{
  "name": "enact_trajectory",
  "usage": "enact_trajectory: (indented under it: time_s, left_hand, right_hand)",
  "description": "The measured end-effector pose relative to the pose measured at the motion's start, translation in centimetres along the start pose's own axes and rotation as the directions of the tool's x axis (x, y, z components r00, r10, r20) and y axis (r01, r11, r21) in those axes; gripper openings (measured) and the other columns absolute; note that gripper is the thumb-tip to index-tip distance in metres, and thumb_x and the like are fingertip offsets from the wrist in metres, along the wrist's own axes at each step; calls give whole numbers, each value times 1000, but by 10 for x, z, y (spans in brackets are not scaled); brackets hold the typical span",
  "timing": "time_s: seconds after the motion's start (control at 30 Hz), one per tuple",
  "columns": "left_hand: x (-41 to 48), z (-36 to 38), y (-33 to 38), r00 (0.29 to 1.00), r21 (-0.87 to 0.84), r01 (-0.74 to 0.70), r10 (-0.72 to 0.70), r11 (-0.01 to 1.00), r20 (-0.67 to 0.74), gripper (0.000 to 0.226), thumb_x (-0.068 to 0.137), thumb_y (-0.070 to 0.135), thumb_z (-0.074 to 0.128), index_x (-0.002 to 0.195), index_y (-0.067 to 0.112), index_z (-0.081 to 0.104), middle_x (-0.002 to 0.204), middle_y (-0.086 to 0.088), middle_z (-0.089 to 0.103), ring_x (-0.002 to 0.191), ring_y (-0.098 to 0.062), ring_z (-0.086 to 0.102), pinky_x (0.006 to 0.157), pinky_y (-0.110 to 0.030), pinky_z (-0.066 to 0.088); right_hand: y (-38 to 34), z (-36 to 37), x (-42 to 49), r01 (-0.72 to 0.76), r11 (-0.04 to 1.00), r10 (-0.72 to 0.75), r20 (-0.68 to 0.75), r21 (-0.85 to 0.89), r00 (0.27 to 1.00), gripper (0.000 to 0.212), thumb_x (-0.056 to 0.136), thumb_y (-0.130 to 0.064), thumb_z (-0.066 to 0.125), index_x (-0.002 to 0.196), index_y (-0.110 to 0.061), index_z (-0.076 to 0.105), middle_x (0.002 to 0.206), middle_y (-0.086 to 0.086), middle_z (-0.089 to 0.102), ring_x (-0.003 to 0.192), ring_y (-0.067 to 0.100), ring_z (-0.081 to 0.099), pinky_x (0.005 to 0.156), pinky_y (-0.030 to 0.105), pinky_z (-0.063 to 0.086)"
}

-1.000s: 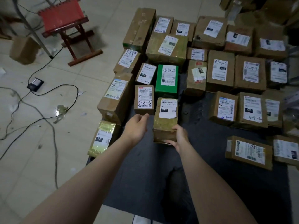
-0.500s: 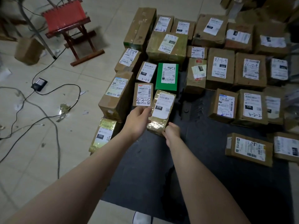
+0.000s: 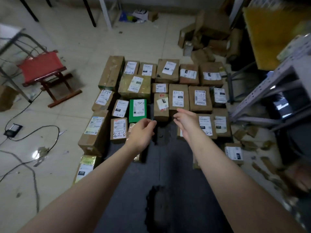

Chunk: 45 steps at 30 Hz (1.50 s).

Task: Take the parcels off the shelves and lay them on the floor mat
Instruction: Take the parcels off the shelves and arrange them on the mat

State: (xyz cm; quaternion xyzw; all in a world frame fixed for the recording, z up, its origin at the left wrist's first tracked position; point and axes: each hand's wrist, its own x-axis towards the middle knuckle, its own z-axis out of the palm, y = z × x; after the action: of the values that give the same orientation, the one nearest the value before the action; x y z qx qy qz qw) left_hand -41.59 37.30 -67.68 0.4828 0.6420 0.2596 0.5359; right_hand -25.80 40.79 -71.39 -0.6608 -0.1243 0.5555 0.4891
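Several brown cardboard parcels with white labels lie in rows on the dark grey floor mat (image 3: pixel 176 174), among them a green parcel (image 3: pixel 137 110). The tape-wrapped yellowish parcel (image 3: pixel 133 127) lies on the mat below the green one, mostly hidden under my left hand (image 3: pixel 143 132). That hand hovers above it with fingers loosely curled, holding nothing. My right hand (image 3: pixel 185 119) is raised over the mat's middle, fingers relaxed and empty. The grey metal shelves (image 3: pixel 269 91) stand at the right.
A red folding stool (image 3: pixel 45 73) stands on the tiled floor at the left, with black cables (image 3: pixel 33 132) and a small device nearby. Torn cardboard scraps (image 3: pixel 249 142) litter the floor by the shelves. More crumpled boxes (image 3: pixel 210 39) pile at the back right.
Both hands have let go of the yellowish parcel, which now lies on the mat, and have lifted away from it. The view has tilted up and to the right, showing the shelves.
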Motion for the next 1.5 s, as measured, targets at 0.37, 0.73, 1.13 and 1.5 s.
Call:
enact_trajectory:
  time_s: [0.37, 0.73, 1.13, 1.5]
  left_hand:
    - [-90, 106, 250, 911, 3, -341, 329, 940, 247, 22, 100, 25, 46, 109, 13, 62, 106, -4, 67, 97, -24, 65, 80, -39, 51]
    - [-226, 174, 448, 697, -190, -566, 589, 802, 409, 18, 95, 19, 50, 105, 10, 62, 99, -8, 71, 89, -19, 71, 73, -33, 57]
    - [-302, 235, 552, 811, -280, -356, 443, 892, 382, 58, 96, 55, 41, 125, 8, 58, 115, -8, 65, 101, -26, 63, 85, -36, 51]
    - [-290, 285, 588, 810, 145, -586, 574, 797, 121, 71, 93, 54, 53, 150, 18, 30, 151, -14, 34, 140, -38, 29, 113, -52, 31]
  right_hand:
    - [-236, -139, -153, 434, 890, -450, -128, -139, 884, 33, 87, -2, 64, 107, -27, 72, 106, -4, 69, 87, 7, 67, 70, 21, 56]
    - [-367, -239, -327, 648, 601, -761, -89, -467, 642, 31, 83, -14, 70, 104, -37, 72, 102, -17, 70, 95, 2, 67, 72, 16, 56]
    - [-459, -333, -405, 672, 658, -752, -356, -340, 556, 34, 84, -12, 71, 104, -33, 54, 101, -11, 61, 92, 1, 59, 65, 14, 45]
    - [-521, -416, -402, 539, 683, -719, -585, -494, 375, 48, 79, -16, 72, 118, -24, 46, 122, -2, 50, 105, 18, 50, 82, 29, 40]
